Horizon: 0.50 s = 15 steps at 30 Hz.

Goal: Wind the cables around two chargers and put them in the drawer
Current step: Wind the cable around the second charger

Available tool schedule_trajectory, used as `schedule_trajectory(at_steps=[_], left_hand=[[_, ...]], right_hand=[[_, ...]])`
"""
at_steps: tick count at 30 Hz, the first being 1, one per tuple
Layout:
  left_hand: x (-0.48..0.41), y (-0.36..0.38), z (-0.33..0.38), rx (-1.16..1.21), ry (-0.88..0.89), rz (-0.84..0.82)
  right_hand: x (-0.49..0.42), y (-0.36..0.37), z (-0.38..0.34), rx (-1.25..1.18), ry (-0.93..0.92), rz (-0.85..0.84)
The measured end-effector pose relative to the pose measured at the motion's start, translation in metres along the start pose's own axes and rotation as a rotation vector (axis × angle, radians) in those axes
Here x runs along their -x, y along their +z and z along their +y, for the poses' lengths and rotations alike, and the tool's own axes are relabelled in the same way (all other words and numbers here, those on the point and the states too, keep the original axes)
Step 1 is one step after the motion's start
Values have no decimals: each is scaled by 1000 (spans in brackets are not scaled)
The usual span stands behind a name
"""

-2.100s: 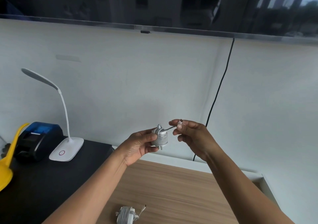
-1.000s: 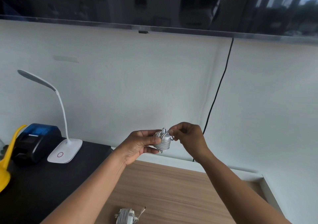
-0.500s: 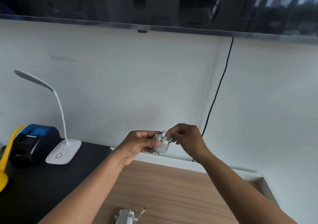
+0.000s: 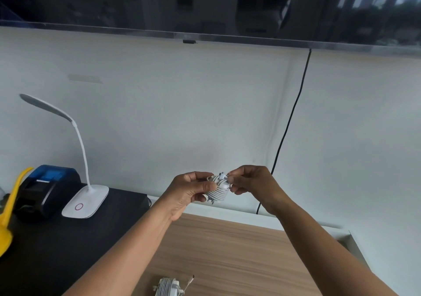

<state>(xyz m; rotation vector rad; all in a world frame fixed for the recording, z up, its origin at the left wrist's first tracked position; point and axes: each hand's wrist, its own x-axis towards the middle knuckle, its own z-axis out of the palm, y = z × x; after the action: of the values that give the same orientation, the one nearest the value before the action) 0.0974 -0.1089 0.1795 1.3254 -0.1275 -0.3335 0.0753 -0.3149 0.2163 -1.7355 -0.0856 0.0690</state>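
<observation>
A: What are the hands doing?

B: The left hand [image 4: 190,191] is curled around a small white charger [image 4: 218,191]. Its thumb and fingers press the sides. The right hand [image 4: 251,183] pinches the top of the same charger with its fingertips [image 4: 230,178]. Both hands hold it up in the air, above the desk.

A: What does that charger look like?

B: It is a little round lump with a thin white cable [image 4: 216,194] wound around it in neat rings. The rings make bumpy stripes. The end of the cable is tucked at the top, right by the right hand.

A: Is there another one?

B: Yes. A second charger [image 4: 167,287] lies on the wooden desk [image 4: 239,250], well below the held charger. It is wrapped in white cable too. A short cable end sticks out beside it.

A: What else is near?

B: Left of the held charger is a smooth black top [image 4: 57,250]. On it stand a white bendy lamp [image 4: 84,200], a black and blue box-shaped machine [image 4: 45,188] and something yellow [image 4: 9,209]. A black wire [image 4: 289,122] hangs down the pale wall behind the held charger.
</observation>
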Motion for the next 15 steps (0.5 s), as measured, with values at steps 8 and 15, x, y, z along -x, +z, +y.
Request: schedule_trajectory(at_steps=[8,15], left_hand=[[0,3,7,-113,40,-8],[-1,4,8,-139,33,-14]], right_hand=[[2,-5,-1,8,34,-29],[-2,-3,-7,101,-35,-6]])
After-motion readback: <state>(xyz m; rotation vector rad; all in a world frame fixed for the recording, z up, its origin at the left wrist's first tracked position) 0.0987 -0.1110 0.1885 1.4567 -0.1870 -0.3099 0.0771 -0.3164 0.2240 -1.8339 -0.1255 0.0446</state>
